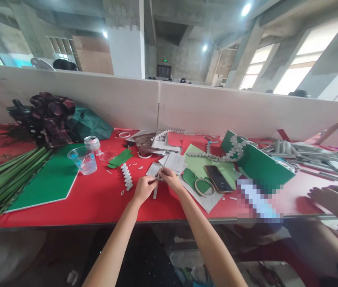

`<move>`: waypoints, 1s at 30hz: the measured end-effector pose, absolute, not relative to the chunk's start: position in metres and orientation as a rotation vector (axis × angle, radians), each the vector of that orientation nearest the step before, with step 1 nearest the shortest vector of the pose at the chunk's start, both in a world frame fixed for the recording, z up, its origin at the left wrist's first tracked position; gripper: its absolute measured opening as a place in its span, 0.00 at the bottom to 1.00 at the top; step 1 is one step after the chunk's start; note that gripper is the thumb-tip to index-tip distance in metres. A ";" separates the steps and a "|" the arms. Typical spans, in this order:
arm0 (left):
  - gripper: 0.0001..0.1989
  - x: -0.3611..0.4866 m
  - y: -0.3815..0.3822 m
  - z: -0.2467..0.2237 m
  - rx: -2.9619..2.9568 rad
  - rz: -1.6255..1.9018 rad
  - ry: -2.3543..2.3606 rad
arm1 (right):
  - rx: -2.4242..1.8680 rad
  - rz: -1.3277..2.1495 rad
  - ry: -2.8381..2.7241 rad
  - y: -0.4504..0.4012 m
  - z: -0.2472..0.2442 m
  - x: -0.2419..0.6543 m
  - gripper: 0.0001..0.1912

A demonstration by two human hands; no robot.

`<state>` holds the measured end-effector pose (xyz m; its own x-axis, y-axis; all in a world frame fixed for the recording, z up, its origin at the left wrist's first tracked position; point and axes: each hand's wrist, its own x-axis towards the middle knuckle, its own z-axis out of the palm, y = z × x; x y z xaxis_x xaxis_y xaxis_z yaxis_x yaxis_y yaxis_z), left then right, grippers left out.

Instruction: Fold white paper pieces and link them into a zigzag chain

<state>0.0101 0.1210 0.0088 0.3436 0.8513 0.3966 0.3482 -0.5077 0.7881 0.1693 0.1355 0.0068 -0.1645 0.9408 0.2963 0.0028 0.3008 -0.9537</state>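
Observation:
My left hand (144, 187) and my right hand (169, 178) meet over the red table (97, 203), both pinching a narrow grey paper strip (156, 190) that hangs down between them. A folded zigzag strip (126, 176) lies just left of my left hand. Printed paper sheets (173, 161) lie just beyond my hands. To the right of my right hand sit a tape ring (204, 186) and a dark phone (218, 179) on light green paper (197, 161).
A clear plastic cup (82, 160) and a can (92, 143) stand to the left, next to a green board (52, 179) and long green stems (4, 179). A longer zigzag chain (228, 153) drapes over a green sheet. Another person's hand (333, 201) rests at the right. A beige partition (186, 107) backs the table.

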 end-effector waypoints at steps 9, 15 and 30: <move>0.16 0.011 0.122 0.008 1.998 1.104 1.046 | -0.959 1.069 -1.447 0.133 0.009 0.169 0.17; 0.15 0.011 0.121 0.008 1.912 1.106 1.077 | -0.914 1.109 -1.537 0.131 0.010 0.167 0.17; 0.16 0.010 0.121 0.011 1.845 1.058 1.015 | -1.017 1.057 -1.513 0.136 0.008 0.172 0.21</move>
<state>0.0095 0.1214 0.0111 0.3394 0.8930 0.2955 0.2583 -0.3905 0.8836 0.1720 0.1355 0.0079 -0.1589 0.9548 0.2513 0.0924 0.2678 -0.9590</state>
